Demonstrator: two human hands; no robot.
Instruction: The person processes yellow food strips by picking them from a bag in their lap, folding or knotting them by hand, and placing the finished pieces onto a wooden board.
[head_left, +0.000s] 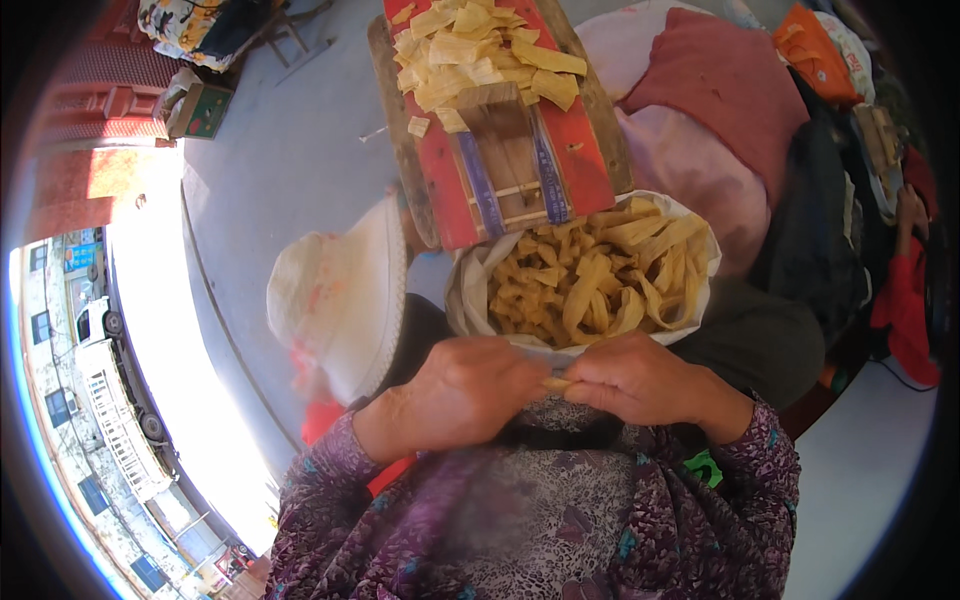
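Note:
Both hands meet at the chest, just below the rim of a white cloth bag (466, 300). Pinched between them is a small yellowish strip (556, 384). My left hand (472, 386) is blurred, with its fingers curled at one end of the strip; my right hand (637, 379) grips the other end between thumb and fingers. Inside the bag lie folded, dried yellow-brown strips (585, 277), perhaps corn husk. Beyond the bag, a red board (581, 165) carries a pile of flat pale yellow pieces (480, 52) and a wooden block (499, 124) with blue printed straps beside it.
Left of the bag is a white cloth hat (337, 300). Pink and red cloth (712, 97) bulges at the right, near an orange bag (814, 52) and dark fabric (817, 217). Another person's red sleeve (904, 315) shows at the far right. A truck (120, 405) stands outside.

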